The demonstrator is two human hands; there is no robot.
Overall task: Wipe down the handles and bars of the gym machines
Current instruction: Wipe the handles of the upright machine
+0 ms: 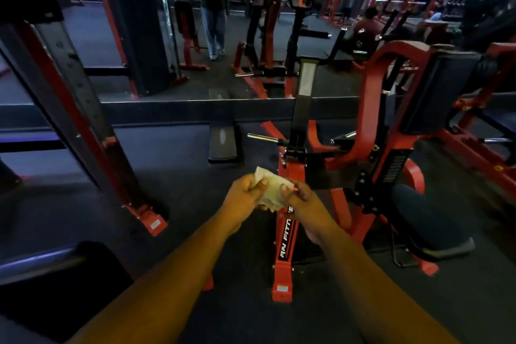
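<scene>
A crumpled pale cloth [270, 190] is held in front of me between both hands, above the dark floor. My left hand [243, 198] grips its left side with the thumb on top. My right hand [303, 202] pinches its right side. Just beyond the hands stands a red and black gym machine [290, 234] with a chrome peg bar [261, 137] sticking out to the left and a black seat pad [427, 218] at the right.
A red and black rack upright [92, 126] slants down at the left, with a black pad [64, 282] at the lower left. A wall mirror [195, 36] ahead reflects a standing person. More red machines [480, 120] crowd the right side.
</scene>
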